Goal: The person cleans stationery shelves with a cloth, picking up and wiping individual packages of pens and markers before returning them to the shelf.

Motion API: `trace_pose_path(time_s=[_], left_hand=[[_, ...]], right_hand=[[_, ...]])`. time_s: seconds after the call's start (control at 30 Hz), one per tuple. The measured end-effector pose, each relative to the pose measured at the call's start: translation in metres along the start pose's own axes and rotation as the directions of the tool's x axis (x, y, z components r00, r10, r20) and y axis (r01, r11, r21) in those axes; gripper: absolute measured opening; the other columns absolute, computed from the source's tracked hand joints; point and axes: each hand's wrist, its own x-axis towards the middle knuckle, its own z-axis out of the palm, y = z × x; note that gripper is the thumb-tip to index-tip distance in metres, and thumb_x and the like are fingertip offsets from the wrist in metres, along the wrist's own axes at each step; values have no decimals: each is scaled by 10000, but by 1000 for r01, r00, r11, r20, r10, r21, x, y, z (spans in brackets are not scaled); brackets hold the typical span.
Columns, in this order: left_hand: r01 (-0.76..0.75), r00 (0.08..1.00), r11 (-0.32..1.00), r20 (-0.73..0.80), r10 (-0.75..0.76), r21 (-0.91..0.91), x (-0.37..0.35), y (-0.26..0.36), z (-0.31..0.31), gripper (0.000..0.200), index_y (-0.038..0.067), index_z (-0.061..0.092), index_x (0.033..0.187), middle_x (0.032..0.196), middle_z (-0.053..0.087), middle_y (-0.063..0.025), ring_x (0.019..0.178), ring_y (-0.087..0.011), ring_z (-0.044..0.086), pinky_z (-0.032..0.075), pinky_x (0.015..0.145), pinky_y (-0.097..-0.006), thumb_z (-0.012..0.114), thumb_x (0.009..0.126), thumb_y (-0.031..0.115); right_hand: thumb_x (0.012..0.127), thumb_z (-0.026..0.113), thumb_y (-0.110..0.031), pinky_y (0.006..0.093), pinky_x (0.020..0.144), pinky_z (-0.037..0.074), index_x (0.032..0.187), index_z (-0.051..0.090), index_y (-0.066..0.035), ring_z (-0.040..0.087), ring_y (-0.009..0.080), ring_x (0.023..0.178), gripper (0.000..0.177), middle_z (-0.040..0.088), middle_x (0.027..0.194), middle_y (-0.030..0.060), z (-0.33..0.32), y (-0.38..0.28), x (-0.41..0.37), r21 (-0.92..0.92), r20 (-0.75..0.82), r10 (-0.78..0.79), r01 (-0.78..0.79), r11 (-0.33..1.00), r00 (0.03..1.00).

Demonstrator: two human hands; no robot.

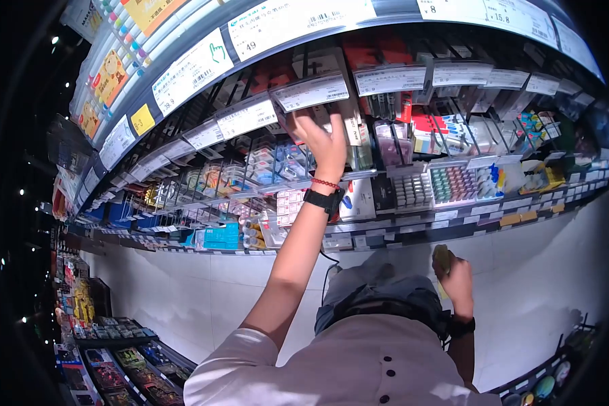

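Observation:
My left hand [326, 145] reaches up into the shelf, thumb and fingers spread apart. Its fingertips go in just under a clear price-tag holder [311, 93], right by the packages hanging there, and are partly hidden. A red bead bracelet [325, 183] and a black wristband [323, 201] circle that wrist. Low at my side, my right hand [458, 281] is closed around a small yellow-green item [442, 260], whose kind I cannot tell. Beside the left hand hang packs with blue and white contents [267, 161].
Trays of coloured small bottles or pens [451, 185] stand on the lower shelf, right of my left arm. Large price labels [298, 24] line the upper shelf edge. A low display [115, 369] sits behind at the left, and pale floor tiles [176, 277] lie below.

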Motion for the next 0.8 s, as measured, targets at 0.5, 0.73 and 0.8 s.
trace_pose_path(time_s=[0.5,0.73,0.8], left_hand=[[-173,985,949,47,166,265,47,-88,0,335,-15,593,933,993,558,-226,960,-404,482,324,881,-508,522,772,271],[72,934,996,347,-84,48,60,-120,-11,470,3,469,1086,1041,551,-137,950,-267,531,410,839,-351,669,723,225],[165,902,983,415,-117,-82,59,-119,-20,383,1,519,1033,977,582,-123,896,-245,555,438,783,-336,653,735,202]], right_hand=[[712,618,-153,434,542,453,805,572,13,553,408,601,196,555,617,231,2,-7,11,44,39,-22,20,999,999],[723,622,-168,426,541,458,837,586,6,564,394,595,212,570,624,218,4,4,3,24,-39,-55,56,998,998],[732,616,-177,427,543,460,853,594,-3,568,390,593,213,573,624,213,5,7,1,42,-42,-51,53,998,998]])
